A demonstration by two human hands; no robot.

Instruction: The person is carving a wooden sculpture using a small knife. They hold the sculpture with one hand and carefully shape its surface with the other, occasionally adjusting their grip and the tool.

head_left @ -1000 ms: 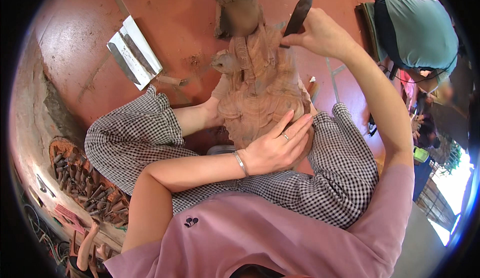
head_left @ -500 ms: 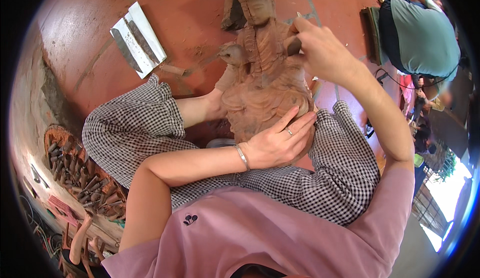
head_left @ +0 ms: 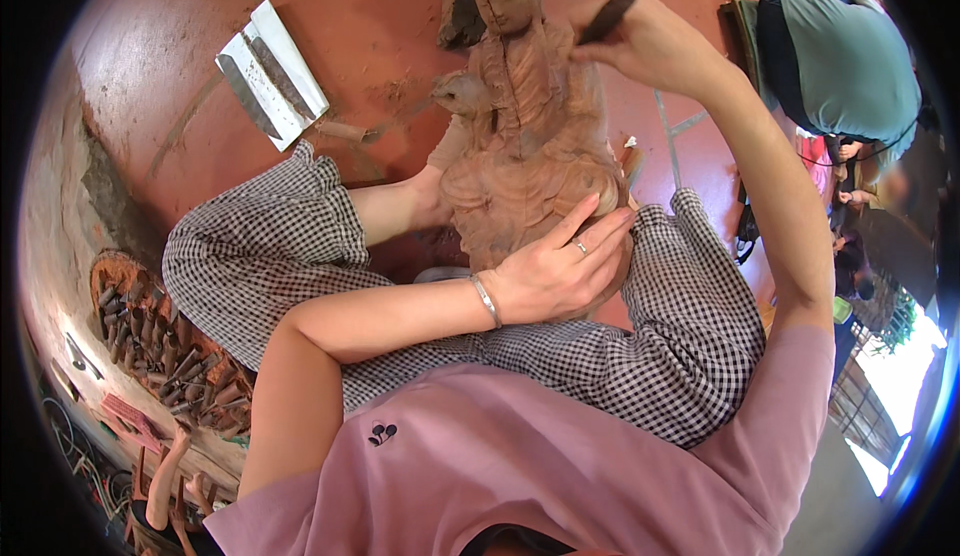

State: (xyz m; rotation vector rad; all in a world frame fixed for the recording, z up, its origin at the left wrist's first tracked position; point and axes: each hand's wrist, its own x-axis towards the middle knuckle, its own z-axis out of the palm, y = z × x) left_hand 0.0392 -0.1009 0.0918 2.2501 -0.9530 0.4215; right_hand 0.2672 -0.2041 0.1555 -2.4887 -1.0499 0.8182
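Observation:
A carved brown wooden statue point(head_left: 525, 181) of a robed figure stands between my legs, its head toward the top of the view. A dark crack runs down its front. My left hand point(head_left: 555, 271) lies on its lower right part, fingers stretched out, with a ring and a bracelet. My right hand point(head_left: 655, 51) is raised beside the statue's shoulder. Its fingers are closed on a dark, thin strip point(head_left: 612, 13) that looks like sandpaper and whose pointed end sticks up. Whether that hand touches the wood I cannot tell.
On the red tiled floor at left lies a white sheet point(head_left: 303, 96) with dark strips on it. Several chisel-like tools point(head_left: 170, 356) are heaped at the far left. Another person in a grey-green top point(head_left: 850, 76) crouches at upper right. My bare foot point(head_left: 435, 196) is beside the statue.
My right hand has moved up and slightly right from the statue's side, and the dark strip in it now shows more fully. The left hand remains on the statue.

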